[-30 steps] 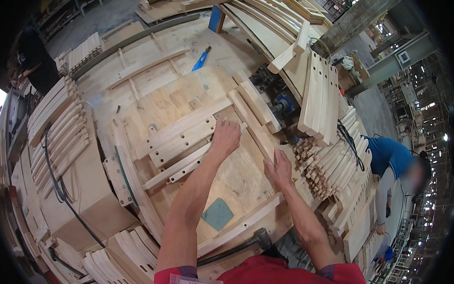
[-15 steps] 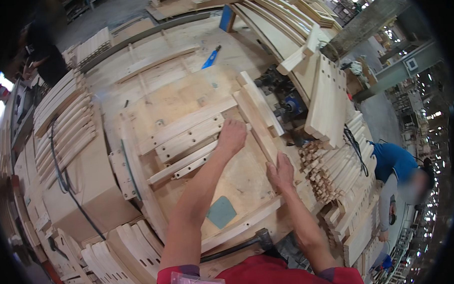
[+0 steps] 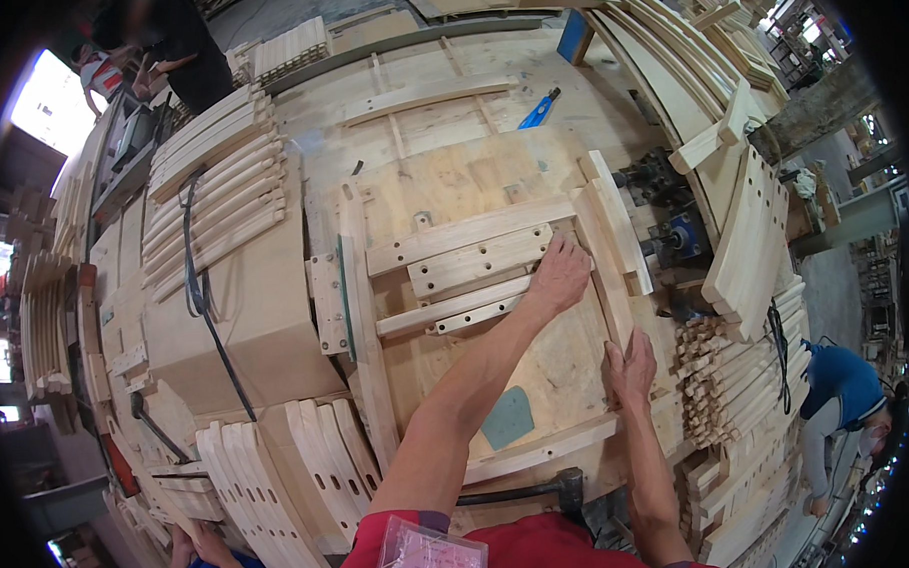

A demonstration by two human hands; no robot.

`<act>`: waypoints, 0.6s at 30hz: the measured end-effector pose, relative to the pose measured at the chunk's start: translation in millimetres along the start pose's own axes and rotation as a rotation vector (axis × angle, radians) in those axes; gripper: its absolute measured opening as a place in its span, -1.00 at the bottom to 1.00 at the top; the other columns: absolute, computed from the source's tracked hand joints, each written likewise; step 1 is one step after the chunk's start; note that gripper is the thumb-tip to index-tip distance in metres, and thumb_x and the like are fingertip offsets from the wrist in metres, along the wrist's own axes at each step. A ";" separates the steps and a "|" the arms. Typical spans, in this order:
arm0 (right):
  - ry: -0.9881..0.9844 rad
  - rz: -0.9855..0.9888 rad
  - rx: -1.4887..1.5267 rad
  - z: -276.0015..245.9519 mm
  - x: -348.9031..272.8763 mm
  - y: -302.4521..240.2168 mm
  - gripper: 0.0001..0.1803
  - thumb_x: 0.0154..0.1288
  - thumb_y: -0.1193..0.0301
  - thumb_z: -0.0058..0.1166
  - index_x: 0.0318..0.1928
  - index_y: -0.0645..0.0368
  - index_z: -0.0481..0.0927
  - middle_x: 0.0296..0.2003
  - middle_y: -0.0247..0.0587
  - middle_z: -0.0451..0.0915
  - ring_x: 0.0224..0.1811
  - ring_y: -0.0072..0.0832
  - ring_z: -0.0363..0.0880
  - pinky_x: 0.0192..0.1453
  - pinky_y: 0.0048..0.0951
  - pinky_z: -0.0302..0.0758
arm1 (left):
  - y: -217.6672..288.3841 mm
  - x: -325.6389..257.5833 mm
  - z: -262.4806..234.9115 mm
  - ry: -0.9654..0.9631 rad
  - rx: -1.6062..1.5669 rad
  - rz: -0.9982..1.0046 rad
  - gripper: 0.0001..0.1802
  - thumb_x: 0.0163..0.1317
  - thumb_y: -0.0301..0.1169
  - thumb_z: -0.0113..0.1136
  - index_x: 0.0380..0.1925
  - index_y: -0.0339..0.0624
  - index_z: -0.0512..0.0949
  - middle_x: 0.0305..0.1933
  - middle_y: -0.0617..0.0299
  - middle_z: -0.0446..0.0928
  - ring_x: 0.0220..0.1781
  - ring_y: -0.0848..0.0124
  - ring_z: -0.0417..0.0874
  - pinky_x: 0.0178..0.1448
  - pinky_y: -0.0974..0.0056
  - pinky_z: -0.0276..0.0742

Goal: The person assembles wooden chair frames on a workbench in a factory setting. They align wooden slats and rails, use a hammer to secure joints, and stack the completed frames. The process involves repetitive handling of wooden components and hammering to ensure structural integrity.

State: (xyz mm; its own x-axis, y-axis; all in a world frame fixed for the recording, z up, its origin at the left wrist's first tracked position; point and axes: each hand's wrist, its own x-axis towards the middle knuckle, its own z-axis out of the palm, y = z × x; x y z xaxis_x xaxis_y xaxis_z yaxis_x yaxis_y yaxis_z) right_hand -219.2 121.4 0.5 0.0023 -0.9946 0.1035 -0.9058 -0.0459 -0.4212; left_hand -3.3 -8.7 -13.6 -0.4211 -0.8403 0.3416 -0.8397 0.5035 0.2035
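A pale wooden frame lies on the workbench, its parts loosely set out in a rectangle. My left hand (image 3: 562, 272) is closed over the right end of a narrow wooden slat (image 3: 455, 311), close to the right-hand rail. My right hand (image 3: 633, 370) grips the near part of that wooden rail (image 3: 606, 269), thumb on its left side. Beyond the slat lie a wider drilled board (image 3: 479, 259) and a long cross rail (image 3: 473, 232). A short drilled strip (image 3: 479, 317) sits just nearer than the slat. The fingertips of my left hand are partly hidden.
Metal clamps (image 3: 681, 234) stand right of the frame. A hammer (image 3: 569, 490) lies at the near edge, and a blue-handled tool (image 3: 541, 109) farther back. Stacked slats (image 3: 216, 192) sit left, bundled sticks (image 3: 738, 369) right. Co-workers are at far left, lower left and right.
The view has swung left, so the bench appears farther right in the picture. Both hands keep about the same places on the slat and rail. Another person's hands now show at lower left.
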 end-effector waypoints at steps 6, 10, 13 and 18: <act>-0.042 0.061 0.001 -5.1 -3.0 0.6 -0.32 0.34 0.21 0.21 0.33 0.36 0.40 0.11 0.20 0.53 0.18 0.15 0.49 0.25 -0.02 0.45 | 6.4 2.3 -2.4 -0.048 -0.037 -0.026 -0.74 0.20 -0.36 0.16 -0.22 -0.29 0.67 -0.14 -0.03 0.65 0.12 0.05 0.58 0.54 -0.09 0.15; -0.025 0.090 0.014 -2.8 -3.8 -10.7 -0.32 0.36 0.21 0.21 0.35 0.35 0.39 0.13 0.20 0.52 0.21 0.16 0.47 0.29 -0.03 0.42 | 3.1 -0.5 -10.9 -0.101 -0.055 -0.043 -0.71 0.20 -0.36 0.16 -0.16 -0.31 0.66 -0.10 -0.06 0.64 0.16 0.04 0.57 0.58 -0.12 0.10; 0.024 0.093 0.136 -5.0 1.9 -27.6 -0.29 0.36 0.22 0.23 0.38 0.37 0.37 0.21 0.20 0.50 0.30 0.15 0.42 0.39 -0.04 0.35 | -0.3 -18.7 -21.1 -0.037 -0.115 -0.074 -0.63 0.20 -0.37 0.19 -0.03 -0.34 0.62 0.07 -0.14 0.57 0.28 0.00 0.51 0.61 -0.15 0.05; 0.101 -0.277 0.225 5.2 66.0 -77.0 -0.25 0.32 0.26 0.30 0.41 0.36 0.36 0.34 0.20 0.43 0.43 0.12 0.32 0.53 -0.04 0.22 | 32.7 -103.8 -83.0 0.270 -0.372 -0.412 -0.39 0.21 -0.33 0.30 0.27 -0.29 0.46 0.37 -0.21 0.36 0.46 -0.10 0.33 0.61 -0.17 0.08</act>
State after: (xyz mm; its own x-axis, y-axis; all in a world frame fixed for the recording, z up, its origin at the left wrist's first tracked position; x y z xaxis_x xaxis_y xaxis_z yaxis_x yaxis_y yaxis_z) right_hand -147.1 58.7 35.0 0.1823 -0.9279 0.3251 -0.7609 -0.3425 -0.5511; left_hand 41.4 111.7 33.8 0.0547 -0.9245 0.3771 -0.7184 0.2259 0.6580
